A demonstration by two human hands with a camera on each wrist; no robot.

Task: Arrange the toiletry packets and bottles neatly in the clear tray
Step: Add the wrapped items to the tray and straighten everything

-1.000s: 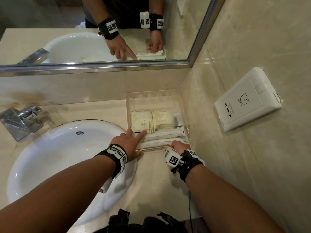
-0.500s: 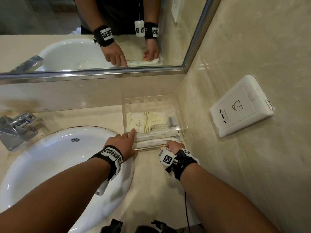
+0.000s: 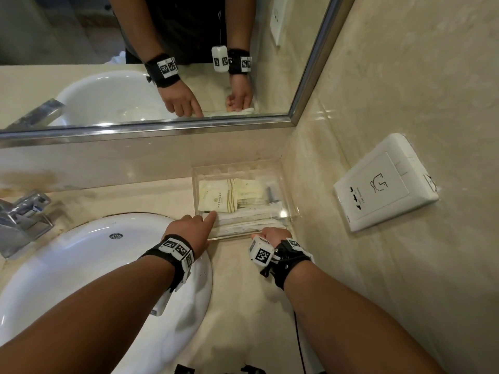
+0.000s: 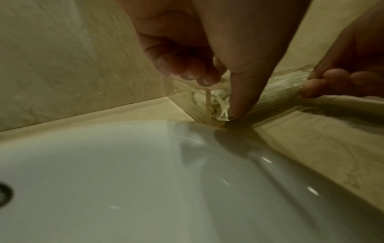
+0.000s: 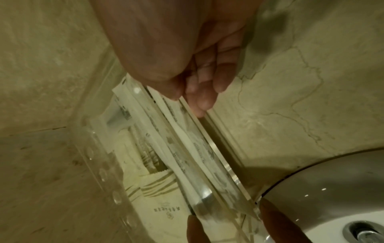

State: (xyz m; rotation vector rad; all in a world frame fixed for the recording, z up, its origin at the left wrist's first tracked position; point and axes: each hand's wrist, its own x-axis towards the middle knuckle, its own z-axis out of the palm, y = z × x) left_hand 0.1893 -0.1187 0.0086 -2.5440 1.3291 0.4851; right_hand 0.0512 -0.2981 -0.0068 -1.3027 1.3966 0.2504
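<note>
The right hand (image 5: 187,69) grips the near wall of the clear tray (image 5: 218,148), thumb inside on long white packets (image 5: 166,131); a cream sachet (image 5: 162,202) lies beyond.

This is a bathroom, most likely in a hotel. A round white sink (image 3: 89,268) is set into a shiny cream stone counter (image 3: 243,306), with a silver tap (image 3: 21,217) at its back edge. A big mirror (image 3: 135,63) with a metal frame hangs above the sink. The walls are the same cream stone. A white socket plate (image 3: 383,184) with a little shaver picture sits on the side wall. In the corner stands a clear tray (image 3: 289,201) holding small wrapped packets (image 3: 216,197), like the free ones hotels give to guests.
</note>
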